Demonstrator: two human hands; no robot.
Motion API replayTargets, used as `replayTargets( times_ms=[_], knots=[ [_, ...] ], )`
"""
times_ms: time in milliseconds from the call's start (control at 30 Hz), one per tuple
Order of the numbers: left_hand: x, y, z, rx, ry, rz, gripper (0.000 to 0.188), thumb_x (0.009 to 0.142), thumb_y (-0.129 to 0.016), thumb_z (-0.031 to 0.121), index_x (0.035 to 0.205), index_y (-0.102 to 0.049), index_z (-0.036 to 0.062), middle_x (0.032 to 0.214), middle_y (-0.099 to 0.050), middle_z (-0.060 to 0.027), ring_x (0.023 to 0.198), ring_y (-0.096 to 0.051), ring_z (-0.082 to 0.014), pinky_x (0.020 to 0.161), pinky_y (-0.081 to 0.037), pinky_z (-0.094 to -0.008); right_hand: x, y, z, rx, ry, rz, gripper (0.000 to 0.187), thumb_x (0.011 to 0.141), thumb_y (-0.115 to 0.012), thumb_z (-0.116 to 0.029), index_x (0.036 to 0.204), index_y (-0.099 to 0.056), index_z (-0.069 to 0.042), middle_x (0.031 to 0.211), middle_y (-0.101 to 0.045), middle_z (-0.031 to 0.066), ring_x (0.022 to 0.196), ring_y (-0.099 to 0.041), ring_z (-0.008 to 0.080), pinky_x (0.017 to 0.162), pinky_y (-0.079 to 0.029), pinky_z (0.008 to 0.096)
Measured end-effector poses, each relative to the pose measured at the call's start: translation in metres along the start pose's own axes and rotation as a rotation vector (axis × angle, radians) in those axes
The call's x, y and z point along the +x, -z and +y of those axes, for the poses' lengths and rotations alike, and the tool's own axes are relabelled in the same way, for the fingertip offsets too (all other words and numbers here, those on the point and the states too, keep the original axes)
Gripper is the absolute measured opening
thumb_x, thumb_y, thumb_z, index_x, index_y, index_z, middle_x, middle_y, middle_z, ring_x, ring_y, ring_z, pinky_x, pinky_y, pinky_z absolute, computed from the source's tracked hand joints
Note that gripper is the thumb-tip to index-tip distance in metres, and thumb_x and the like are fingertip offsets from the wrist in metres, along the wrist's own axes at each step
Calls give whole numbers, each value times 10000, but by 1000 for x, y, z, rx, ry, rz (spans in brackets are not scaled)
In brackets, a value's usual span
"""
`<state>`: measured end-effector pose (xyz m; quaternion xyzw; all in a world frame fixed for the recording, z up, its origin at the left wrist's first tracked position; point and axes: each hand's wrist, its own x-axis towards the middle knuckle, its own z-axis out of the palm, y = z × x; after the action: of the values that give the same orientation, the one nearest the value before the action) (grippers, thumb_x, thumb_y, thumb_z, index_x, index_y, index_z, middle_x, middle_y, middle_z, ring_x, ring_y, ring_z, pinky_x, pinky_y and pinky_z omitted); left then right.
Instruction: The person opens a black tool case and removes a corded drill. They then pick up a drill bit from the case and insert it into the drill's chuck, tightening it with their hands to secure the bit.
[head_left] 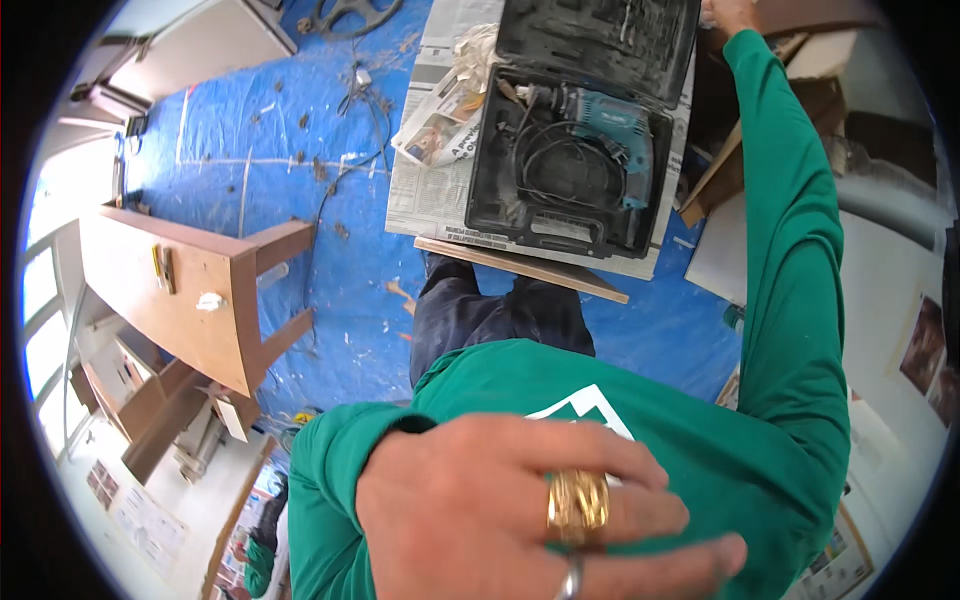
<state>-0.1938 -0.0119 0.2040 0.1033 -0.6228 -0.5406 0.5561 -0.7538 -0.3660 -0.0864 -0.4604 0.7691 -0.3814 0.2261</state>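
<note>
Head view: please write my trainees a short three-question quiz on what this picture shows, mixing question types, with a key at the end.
1. True or false: the drill lies inside the open case.
2. What is spread beneath the case? A) a towel; B) newspaper; C) bubble wrap.
3. Fill the gap: the broad ring on the person's left hand is ____-coloured.

Key: 1. True. 2. B. 3. Gold.
</note>
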Motion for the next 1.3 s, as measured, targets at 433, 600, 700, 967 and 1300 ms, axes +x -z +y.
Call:
replayTargets(
  times_ms=[433,600,700,967,1300],
  knots=[
    [-63,128,-106,408,787,449,209,1050,-647,11,1240,-714,-45,1155,-765,-124,1023,-728,-181,968,-568,-330,-259,-75,-20,-431,85,4,495,969,-725,-503,1086,-731,-22,1028,-773,252,1015,-737,462,914,-576,529],
    [-160,145,-213,439,1097,262,290,1056,-670,64,1322,-696,-48,1194,-780,-113,1018,-737,-173,939,-587,-330,-365,-74,-33,-446,-84,-80,685,921,-832,-461,1366,-636,22,1290,-710,288,1207,-679,479,1028,-538,525],
    [-147,120,-245,624,1047,98,419,995,-772,153,1351,-681,-48,1158,-779,-175,964,-753,-235,886,-598,-375,-376,-76,-20,-281,-210,-190,763,879,-867,-454,1395,-609,46,1332,-692,307,1234,-669,481,1054,-532,513],
    [-117,92,-315,950,981,-90,614,943,-816,329,1408,-603,-10,1129,-763,-270,1043,-722,-486,921,-571,-552,-360,-54,-20,272,-613,-331,797,803,-964,-426,1226,-601,145,1082,-747,232,853,-771,286,762,-637,401],
    [-116,97,-322,861,1102,21,415,939,-804,383,1053,-748,-12,967,-793,-216,941,-764,-413,852,-594,-474,-384,-3,-101,425,-413,-105,530,895,-893,-192,1236,-571,54,914,-747,152,606,-712,186,533,-579,317]
  ],
)
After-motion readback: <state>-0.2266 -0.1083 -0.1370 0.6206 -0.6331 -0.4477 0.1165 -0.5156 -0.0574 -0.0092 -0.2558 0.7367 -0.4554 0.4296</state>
